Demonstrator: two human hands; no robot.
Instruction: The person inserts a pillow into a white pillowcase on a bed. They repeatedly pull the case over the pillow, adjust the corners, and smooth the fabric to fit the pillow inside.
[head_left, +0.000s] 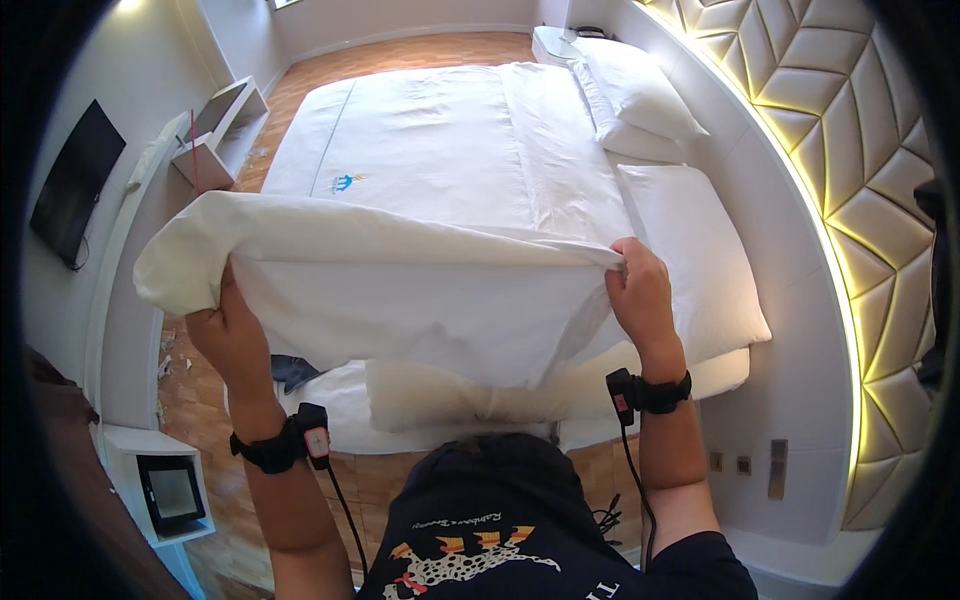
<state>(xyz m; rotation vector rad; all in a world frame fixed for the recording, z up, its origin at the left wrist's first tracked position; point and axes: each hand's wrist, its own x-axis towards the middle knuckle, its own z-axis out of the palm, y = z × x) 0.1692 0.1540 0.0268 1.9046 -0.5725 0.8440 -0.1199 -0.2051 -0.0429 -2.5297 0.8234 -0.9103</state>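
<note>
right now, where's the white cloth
In the head view, the white cloth spans from left to just right of centre, held up between the left hand and right hand, hiding part of the bed.

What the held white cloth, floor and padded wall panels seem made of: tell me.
White cloth: probably cotton or blend, matte, draping softly between left hand and right hand. Floor: wood or imitation, faintly glossy, showing brown grain. Padded wall panels: likely leather or imitation, satin; puffed surfaces catch highlights.

Backlit padded wall [855, 160], wooden floor [420, 49], television [78, 185]
</note>
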